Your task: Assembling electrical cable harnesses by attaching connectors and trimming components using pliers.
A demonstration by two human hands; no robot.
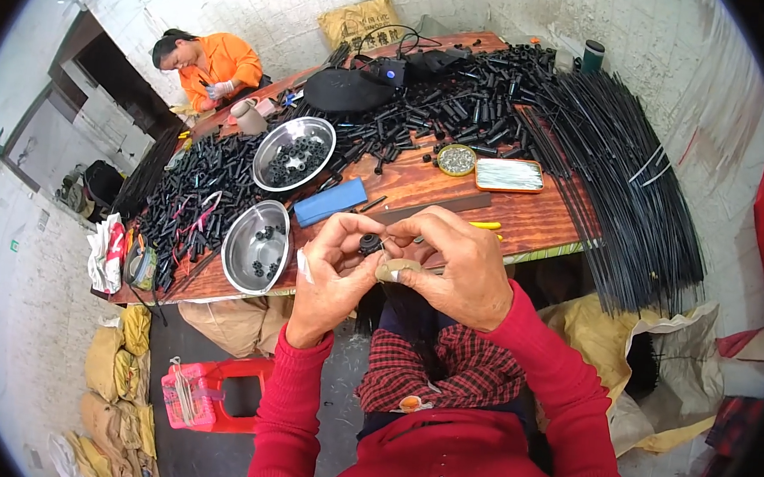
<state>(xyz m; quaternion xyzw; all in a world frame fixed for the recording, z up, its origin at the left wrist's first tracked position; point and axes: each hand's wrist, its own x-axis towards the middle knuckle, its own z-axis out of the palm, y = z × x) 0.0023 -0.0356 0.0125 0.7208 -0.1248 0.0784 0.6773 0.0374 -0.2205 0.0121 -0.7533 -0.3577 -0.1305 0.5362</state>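
My left hand point(329, 279) is raised near the table's front edge, its thumb and fingers closed around a small black ring-shaped part point(369, 244). Pressed up against it, my right hand point(468, 268) pinches with thumb and forefinger at the same spot; a thin sliver shows between the fingertips, too small to name. Tan tape point(397, 270) wraps the right thumb, and a white strip point(304, 266) is on the left hand. Just beyond the hands lie a dark flat bar point(438, 209) and a yellow-handled tool point(485, 225).
Two steel bowls point(239, 250) with small black rings stand left of a blue block point(329, 201). Black tubes point(199, 170) heap across the table. A tin of thin pins point(508, 175) and long black rods point(625, 177) lie right. A co-worker in orange point(230, 58) sits far left; a red stool point(246, 371) stands below.
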